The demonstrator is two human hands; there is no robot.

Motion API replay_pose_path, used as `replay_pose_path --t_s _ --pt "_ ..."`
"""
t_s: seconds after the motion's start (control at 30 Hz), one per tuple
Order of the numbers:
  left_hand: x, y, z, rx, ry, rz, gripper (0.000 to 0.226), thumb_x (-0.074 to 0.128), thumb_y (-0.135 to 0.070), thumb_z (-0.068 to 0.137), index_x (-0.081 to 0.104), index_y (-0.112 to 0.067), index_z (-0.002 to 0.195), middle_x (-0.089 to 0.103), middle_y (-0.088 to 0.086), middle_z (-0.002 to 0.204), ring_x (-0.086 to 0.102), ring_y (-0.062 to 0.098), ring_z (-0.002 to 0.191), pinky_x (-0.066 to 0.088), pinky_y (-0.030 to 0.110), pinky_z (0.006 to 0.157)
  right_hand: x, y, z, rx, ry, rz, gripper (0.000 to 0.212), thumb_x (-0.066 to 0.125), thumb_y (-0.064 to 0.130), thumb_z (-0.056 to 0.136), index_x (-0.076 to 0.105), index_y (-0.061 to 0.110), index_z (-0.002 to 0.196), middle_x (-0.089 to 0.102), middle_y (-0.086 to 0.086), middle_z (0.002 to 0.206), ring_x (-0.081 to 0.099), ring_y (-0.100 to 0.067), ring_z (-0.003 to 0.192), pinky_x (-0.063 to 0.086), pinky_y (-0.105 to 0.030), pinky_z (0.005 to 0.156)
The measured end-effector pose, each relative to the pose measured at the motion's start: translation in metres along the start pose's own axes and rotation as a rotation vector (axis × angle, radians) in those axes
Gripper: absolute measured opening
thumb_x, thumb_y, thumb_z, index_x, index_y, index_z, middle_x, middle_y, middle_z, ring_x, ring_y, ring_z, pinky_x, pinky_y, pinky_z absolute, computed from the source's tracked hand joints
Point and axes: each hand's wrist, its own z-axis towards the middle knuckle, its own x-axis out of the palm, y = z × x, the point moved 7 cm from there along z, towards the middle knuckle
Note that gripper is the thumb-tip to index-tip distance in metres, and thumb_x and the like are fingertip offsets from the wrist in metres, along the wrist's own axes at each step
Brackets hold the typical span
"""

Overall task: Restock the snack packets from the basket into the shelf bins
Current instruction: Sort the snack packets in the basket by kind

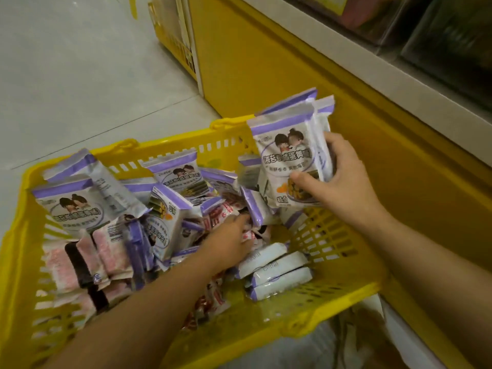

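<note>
Pink packets [69, 265] fill the left of the yellow basket [170, 143], with purple snack packets [66, 206] heaped beside them. My left hand [231, 241] reaches in at the middle, its fingers buried, so I cannot tell its grip. My right hand [343, 182] clasps a held stack [287, 153] of purple packets upright above the basket's far right corner.

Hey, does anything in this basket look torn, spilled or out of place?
Nothing stands out. The purple-and-white snack packets lie jumbled with pink packets in the yellow plastic basket, but none looks torn and none lies on the floor.
</note>
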Motion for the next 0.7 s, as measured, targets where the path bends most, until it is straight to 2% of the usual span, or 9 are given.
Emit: replay_pose_path --t_s 0.1,0.17,0.27,0.33,0.4,0.5,0.63,0.7 --pt "-0.001 -0.002 0.010 0.080 -0.089 -0.294 0.043 0.060 -0.033 0.091 0.052 -0.023 0.133 0.053 0.000 0.133 0.052 0.017 0.120 0.044 0.040 0.100 0.006 -0.001 0.001 -0.049 0.041 -0.095 0.069 0.078 0.038 0.068 0.048 0.031 0.129 0.050 0.005 0.119 0.052 -0.007 0.105 0.046 -0.028 0.093" --pt "0.001 -0.001 0.014 0.081 -0.092 -0.452 0.039 0.063 -0.038 0.089 0.057 -0.026 0.126 0.059 -0.005 0.127 0.057 0.012 0.114 0.047 0.040 0.098 0.004 -0.004 0.004 -0.026 0.051 0.000 0.065 0.077 0.039 0.068 0.049 0.034 0.126 0.055 0.001 0.118 0.057 -0.011 0.106 0.050 -0.036 0.093" --pt "0.004 0.001 0.023 -0.141 -0.153 -0.754 0.046 0.069 -0.052 0.079 0.052 -0.029 0.115 0.062 -0.008 0.118 0.062 0.011 0.103 0.053 0.038 0.087 0.000 -0.006 0.005 -0.009 0.029 0.089 0.058 0.076 0.037 0.068 0.050 0.034 0.120 0.060 -0.005 0.116 0.062 -0.015 0.104 0.052 -0.042 0.090" --pt "0.006 0.001 0.036 -0.331 -0.222 -0.889 0.051 0.071 -0.041 0.082 0.046 -0.019 0.120 0.061 0.001 0.117 0.062 0.020 0.103 0.053 0.044 0.088 0.000 -0.006 0.005 -0.013 0.034 0.093 0.057 0.077 0.034 0.070 0.050 0.033 0.120 0.060 -0.006 0.116 0.062 -0.017 0.105 0.052 -0.043 0.089" --pt "0.005 -0.002 0.047 -0.433 -0.258 -0.900 0.051 0.072 -0.028 0.083 0.046 -0.011 0.124 0.059 0.007 0.115 0.060 0.029 0.104 0.053 0.048 0.089 0.001 -0.007 0.005 -0.010 0.044 0.096 0.058 0.078 0.032 0.071 0.051 0.031 0.122 0.060 -0.007 0.116 0.061 -0.017 0.105 0.052 -0.043 0.089" --pt "-0.003 -0.006 0.043 -0.425 -0.271 -0.837 0.046 0.070 -0.024 0.082 0.053 -0.010 0.122 0.062 0.010 0.112 0.061 0.030 0.101 0.053 0.048 0.088 0.002 -0.006 0.004 -0.018 0.043 0.078 0.061 0.077 0.035 0.069 0.051 0.030 0.123 0.059 -0.006 0.116 0.061 -0.017 0.105 0.052 -0.042 0.090" --pt "-0.022 0.000 0.002 -0.386 -0.265 -0.821 0.047 0.064 -0.030 0.066 0.055 -0.022 0.111 0.063 0.005 0.102 0.063 0.029 0.094 0.054 0.051 0.084 0.002 -0.005 0.002 -0.025 0.038 0.073 0.062 0.076 0.039 0.067 0.050 0.032 0.123 0.057 -0.005 0.118 0.060 -0.015 0.105 0.051 -0.042 0.091" --pt "-0.031 0.012 -0.018 -0.371 -0.282 -0.813 0.039 0.062 -0.024 0.076 0.048 -0.027 0.112 0.059 -0.003 0.100 0.061 0.024 0.092 0.053 0.052 0.086 0.001 -0.005 0.001 -0.023 0.046 0.081 0.060 0.077 0.038 0.070 0.049 0.034 0.123 0.057 -0.004 0.118 0.060 -0.015 0.105 0.051 -0.043 0.091"
